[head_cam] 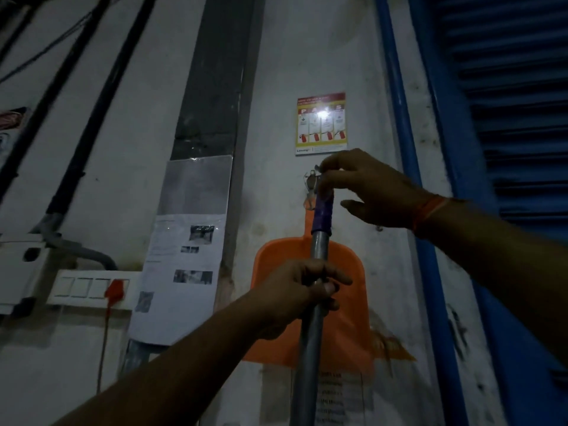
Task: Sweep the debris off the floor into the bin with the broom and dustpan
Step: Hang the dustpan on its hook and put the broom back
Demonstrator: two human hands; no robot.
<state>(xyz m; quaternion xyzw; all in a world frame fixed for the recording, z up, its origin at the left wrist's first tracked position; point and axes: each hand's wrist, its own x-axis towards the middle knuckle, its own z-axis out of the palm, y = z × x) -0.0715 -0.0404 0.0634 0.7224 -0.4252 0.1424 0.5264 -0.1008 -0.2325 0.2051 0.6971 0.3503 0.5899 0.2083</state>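
Overhead, left hand (302, 290) clasps broom pole (310, 327), right hand (365, 189) pinches its tip (dustpan (347, 302) behind).

A dim, underexposed view with a cold blue cast. A bright spot of glare burns out the middle of the poster (321, 123) on the wall (310, 47). Corners sink into near-black, wide-angle distortion bends pipes and the shutter (519, 96) outward, and fine print stays soft.
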